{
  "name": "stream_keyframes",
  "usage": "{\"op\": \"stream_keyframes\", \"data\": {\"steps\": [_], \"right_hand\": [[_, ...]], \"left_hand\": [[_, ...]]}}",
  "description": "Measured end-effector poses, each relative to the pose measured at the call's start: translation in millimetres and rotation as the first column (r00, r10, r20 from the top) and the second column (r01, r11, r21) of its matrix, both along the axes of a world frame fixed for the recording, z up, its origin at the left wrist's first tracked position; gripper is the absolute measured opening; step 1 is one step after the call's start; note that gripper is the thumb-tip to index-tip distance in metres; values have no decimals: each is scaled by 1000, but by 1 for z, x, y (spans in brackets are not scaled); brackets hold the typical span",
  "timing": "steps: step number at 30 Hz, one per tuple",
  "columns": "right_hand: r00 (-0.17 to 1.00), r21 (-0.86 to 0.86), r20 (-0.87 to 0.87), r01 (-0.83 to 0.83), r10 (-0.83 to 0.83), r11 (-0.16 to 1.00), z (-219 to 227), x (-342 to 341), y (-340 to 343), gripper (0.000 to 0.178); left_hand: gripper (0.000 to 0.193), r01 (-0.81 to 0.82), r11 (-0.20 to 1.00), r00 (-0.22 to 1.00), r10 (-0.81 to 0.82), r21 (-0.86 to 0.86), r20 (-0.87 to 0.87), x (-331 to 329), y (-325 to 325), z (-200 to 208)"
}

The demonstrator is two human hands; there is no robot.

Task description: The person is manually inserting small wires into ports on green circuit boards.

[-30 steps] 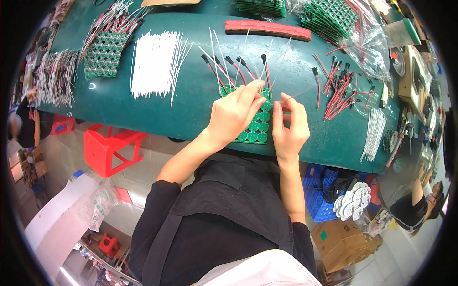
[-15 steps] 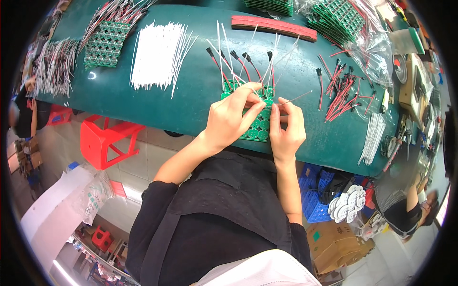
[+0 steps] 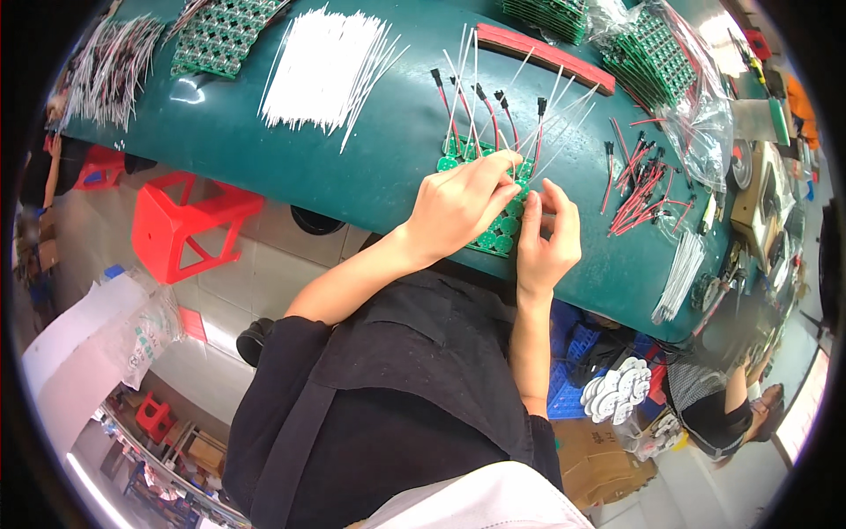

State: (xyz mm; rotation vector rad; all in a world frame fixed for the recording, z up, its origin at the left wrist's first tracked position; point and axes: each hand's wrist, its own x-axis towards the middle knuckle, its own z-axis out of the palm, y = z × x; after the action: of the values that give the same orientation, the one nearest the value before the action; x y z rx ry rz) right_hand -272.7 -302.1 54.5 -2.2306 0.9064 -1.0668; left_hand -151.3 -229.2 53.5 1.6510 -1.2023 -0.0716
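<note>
A green circuit board panel (image 3: 495,240) of round pieces lies near the table's front edge, partly hidden under my hands. Several red-and-black wires with black plugs (image 3: 482,92) and thin white wires (image 3: 555,86) rise from its far part. Over the panel, my left hand (image 3: 467,201) pinches a thin white wire between thumb and fingers; the fingertips partly hide it. My right hand (image 3: 548,240) rests at the panel's right side, fingers bent and thumb apart from them, with nothing visible held.
Left of the panel lies a white wire pile (image 3: 322,75); right, loose red-and-black plug wires (image 3: 648,185) and a white wire bundle (image 3: 679,278). A red bar (image 3: 545,56) and stacked green boards (image 3: 648,57) lie beyond. A red stool (image 3: 181,225) stands below left.
The view has shifted, so the table contents appear moved. The thin wire that stretched out from my right fingertips no longer lies there, and that hand's thumb and fingers have parted. My left hand stays over the panel.
</note>
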Motion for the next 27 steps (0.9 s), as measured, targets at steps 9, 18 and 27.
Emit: {"op": "stream_keyframes", "data": {"steps": [9, 18, 27], "right_hand": [[997, 92, 5, 82, -82, 992, -7, -2, 3, 19], [996, 212, 51, 59, -71, 975, -9, -4, 4, 19], [997, 197, 48, 47, -58, 979, -11, -4, 4, 21]], "left_hand": [[38, -44, 998, 997, 46, -38, 60, -2, -2, -6], [33, -44, 998, 999, 45, -37, 11, -2, -1, -8], [34, -70, 997, 993, 73, -42, 89, -2, 1, -12]]}}
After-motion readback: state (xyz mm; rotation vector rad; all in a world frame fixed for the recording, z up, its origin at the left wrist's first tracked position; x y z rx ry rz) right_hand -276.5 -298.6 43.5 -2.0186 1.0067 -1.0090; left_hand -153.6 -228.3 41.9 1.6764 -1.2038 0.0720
